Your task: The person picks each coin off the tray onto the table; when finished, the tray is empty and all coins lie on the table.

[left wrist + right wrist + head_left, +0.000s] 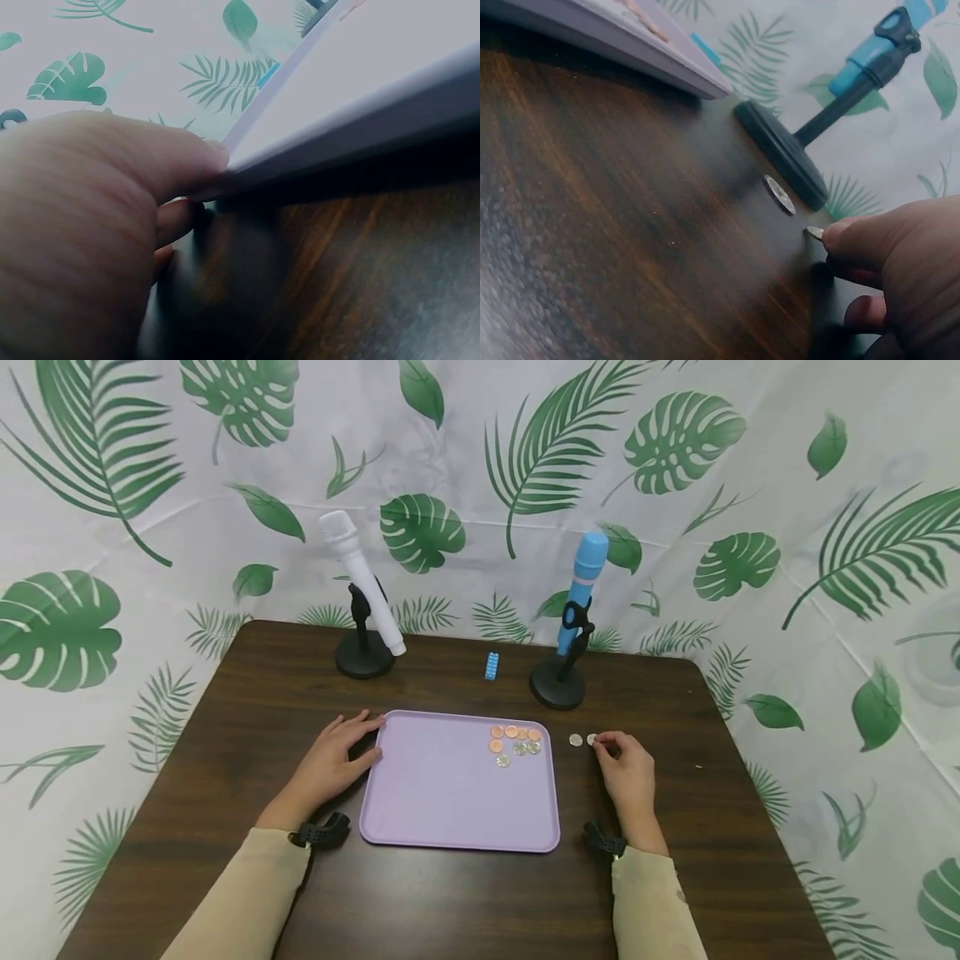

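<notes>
My right hand (628,770) pinches a silver coin (814,232) between thumb and fingertips, low over the table to the right of the tray. A second silver coin (575,740) lies flat on the table just left of it. The lilac tray (457,802) is in the middle of the table. In its far right corner are several copper coins (496,746) and three silver coins (503,761). At the tray's left side, my left hand (328,764) touches the rim near the far corner, its fingers spread and the thumb (202,154) against the edge.
A white microphone (367,581) leans in a black stand (364,653) behind the tray. To the right, a blue microphone (582,585) stands in another black stand (557,683), close behind the loose coins. Between them lies a small blue block (491,666). A leaf-print cloth (465,443) hangs behind the table.
</notes>
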### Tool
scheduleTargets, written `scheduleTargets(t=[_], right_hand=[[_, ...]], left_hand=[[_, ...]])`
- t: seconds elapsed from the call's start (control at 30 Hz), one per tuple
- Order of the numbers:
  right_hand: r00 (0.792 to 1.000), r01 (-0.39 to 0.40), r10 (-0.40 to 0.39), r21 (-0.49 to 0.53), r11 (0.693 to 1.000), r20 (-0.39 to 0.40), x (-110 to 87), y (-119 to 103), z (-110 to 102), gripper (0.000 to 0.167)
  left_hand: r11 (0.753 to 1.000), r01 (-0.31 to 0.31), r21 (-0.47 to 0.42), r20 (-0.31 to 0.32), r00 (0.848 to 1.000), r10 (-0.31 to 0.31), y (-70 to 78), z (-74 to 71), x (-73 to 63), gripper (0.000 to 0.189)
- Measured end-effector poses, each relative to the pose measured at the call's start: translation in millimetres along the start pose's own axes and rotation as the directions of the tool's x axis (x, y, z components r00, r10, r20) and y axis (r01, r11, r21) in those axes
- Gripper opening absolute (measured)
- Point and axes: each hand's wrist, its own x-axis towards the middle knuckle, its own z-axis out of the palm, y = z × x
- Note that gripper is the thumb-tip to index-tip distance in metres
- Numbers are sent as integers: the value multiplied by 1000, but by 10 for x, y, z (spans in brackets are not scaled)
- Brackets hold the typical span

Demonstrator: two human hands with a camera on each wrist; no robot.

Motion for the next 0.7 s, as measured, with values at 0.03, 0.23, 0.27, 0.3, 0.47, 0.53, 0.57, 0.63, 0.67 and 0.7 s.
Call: scheduleTargets(t=[0.03,0.23,0.27,0.3,0.47,0.53,0.57,0.63,0.67,0.7], right_hand=[[1000,3,-3,-8,1000,-8,-1,6,-2,8],[1000,7,-7,-18,1000,-19,0,22,-25,5],[1000,10,-10,-16,1000,-14,3,19,-27,5],[1000,13,-13,-15,1000,-8,5,16,-27,5],[1000,1,-1,-20,1000,14,9,-8,-3,7],[1000,-9,9,-24,1000,13,4,-15,7,7],[1000,-9,10,-27,1000,9,2,-15,10,7],[1000,-3,3,-30,1000,4,-1,-17,11,7],[1000,3,-3,-33,999,4,-1,-20,10,6],[1000,8,-7,-33,999,6,-1,-25,8,6]], left_hand=[[1000,-3,2,1,1000,3,-1,12,2,62],[1000,20,-10,26,999,-20,12,53,9,63],[1000,26,-11,25,999,-26,15,48,10,63],[1000,28,-10,24,999,-28,15,40,11,63],[1000,30,-6,18,999,-30,19,-12,10,62],[1000,28,-7,20,999,-28,21,-25,8,62],[1000,26,-8,20,999,-26,22,-29,6,62],[1000,24,-6,21,1000,-24,23,-35,5,62],[1000,22,-6,20,1000,-22,23,-36,4,62],[1000,21,-6,19,1000,-21,24,-37,3,61]])
